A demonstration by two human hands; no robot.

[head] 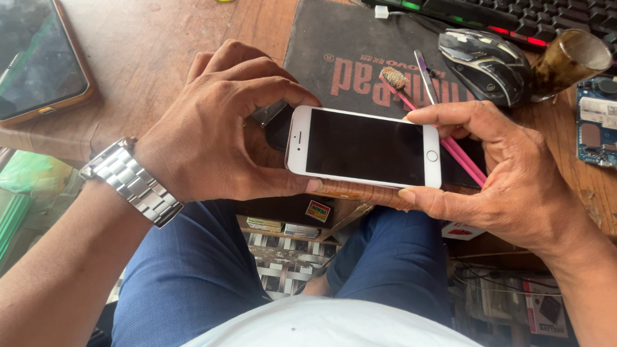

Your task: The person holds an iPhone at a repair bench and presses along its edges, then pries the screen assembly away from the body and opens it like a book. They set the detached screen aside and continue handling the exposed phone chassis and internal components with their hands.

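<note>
- A white phone with a dark screen sits at the frame's centre, held over the table edge.
- The left hand pinches its left end, thumb below, fingers above.
- The right hand grips its right end beside the round button.
- A pink toothbrush lies on the dark pad behind; a mouse sits upper right.

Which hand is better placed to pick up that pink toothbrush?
Probably the right hand: the pink toothbrush lies just under its fingers, while the left hand grips the far end of the white smartphone.
</note>
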